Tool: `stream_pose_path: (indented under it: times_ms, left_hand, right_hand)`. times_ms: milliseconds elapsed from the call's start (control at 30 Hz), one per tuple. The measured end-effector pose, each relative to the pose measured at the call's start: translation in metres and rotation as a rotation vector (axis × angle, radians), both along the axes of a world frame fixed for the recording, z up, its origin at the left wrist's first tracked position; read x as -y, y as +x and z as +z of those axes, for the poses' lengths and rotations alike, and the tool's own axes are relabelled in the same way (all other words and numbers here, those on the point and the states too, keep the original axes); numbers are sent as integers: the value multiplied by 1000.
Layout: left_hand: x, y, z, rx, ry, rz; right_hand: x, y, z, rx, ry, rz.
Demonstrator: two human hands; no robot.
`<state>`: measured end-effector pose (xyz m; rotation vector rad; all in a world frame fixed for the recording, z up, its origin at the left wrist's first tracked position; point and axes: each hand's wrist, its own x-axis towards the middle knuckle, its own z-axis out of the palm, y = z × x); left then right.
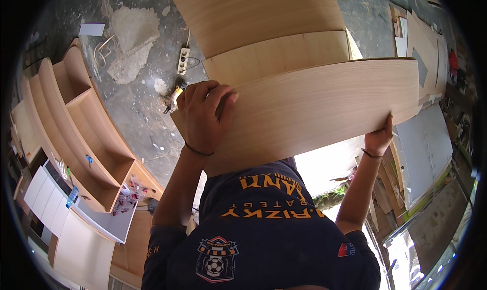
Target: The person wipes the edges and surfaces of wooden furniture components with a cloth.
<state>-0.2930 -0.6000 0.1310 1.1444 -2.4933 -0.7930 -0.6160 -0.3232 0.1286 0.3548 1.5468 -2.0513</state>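
Observation:
A long, light wood-grain panel (309, 102) is held up tilted across the front of my body. My left hand (205, 110) is at its left end, fingers curled near the upper corner; part of the grip is hidden. At the lower edge near the right end, my right hand (379, 138) grips the panel with the thumb on its face and the other fingers out of sight behind it. Just beyond the held panel lies a larger wood-grain sheet (258, 16), with a paler plywood strip (279, 54) along its near side.
On the concrete floor (152, 138) to the left lie a white power strip (183, 61) and a yellow-and-black power tool (175, 96). A wooden shelf unit (101, 133) stands farther left. Board offcuts (423, 51) and a grey sheet (426, 153) lean at the right.

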Motion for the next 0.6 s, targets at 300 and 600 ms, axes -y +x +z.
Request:
stream_pose_path:
  times_ms: [300,600]
  left_hand:
    - [5,-2,3,-36,-54,-15]
    - [-2,2,-7,-17,-80,-10]
  right_hand:
    - [1,-1,0,35,-9,-6]
    - [18,4,0,-9,21,-62]
